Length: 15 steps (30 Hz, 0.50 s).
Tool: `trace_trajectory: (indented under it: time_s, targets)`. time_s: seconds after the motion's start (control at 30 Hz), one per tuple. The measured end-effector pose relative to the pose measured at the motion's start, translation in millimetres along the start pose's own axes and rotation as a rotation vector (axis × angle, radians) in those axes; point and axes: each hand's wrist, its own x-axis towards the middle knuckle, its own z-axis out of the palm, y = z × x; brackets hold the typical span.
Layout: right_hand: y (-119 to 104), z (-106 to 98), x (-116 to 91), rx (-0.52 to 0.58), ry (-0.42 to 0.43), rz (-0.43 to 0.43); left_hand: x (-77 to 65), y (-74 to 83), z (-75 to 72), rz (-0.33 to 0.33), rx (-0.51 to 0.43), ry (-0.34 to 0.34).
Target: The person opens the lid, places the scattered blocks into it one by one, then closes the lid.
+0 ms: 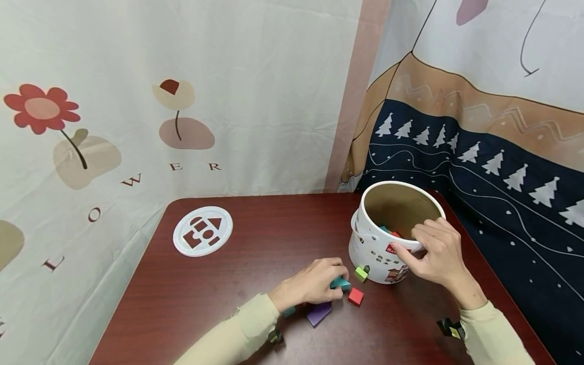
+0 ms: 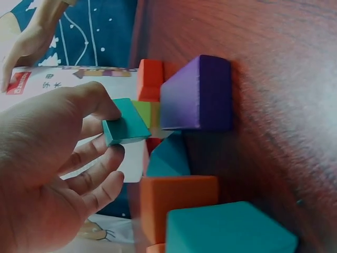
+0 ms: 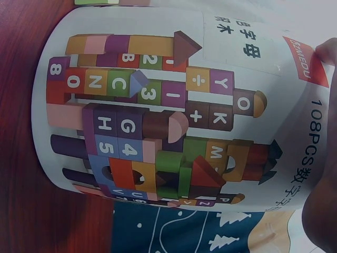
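Note:
My left hand point(image 1: 315, 281) pinches a small teal block point(image 2: 126, 124) between thumb and fingers, close over the table beside the bucket. Around it lie a purple block point(image 1: 319, 313), a red block point(image 1: 356, 296) and a light green block point(image 1: 361, 274). In the left wrist view, an orange block point(image 2: 179, 203) and a larger teal block point(image 2: 231, 229) stand nearer the camera. My right hand point(image 1: 438, 251) grips the near right rim of a white printed bucket point(image 1: 369, 253), thumb outside and fingers over the edge. Teal and red pieces show inside the bucket.
A round white lid point(image 1: 179, 237) with shaped holes lies at the back left of the dark red wooden table point(image 1: 182, 304). Patterned cloth point(image 1: 274, 101) hangs behind the table and along its right side.

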Motion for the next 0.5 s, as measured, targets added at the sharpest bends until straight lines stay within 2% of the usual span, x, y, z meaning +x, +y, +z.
trace_trajectory:
  time_s: [0.5]
  targets:
    - [0,0,0,-0.003,-0.001,0.002,4.8,-8.1,-41.6,0.032,-0.076,0.217]
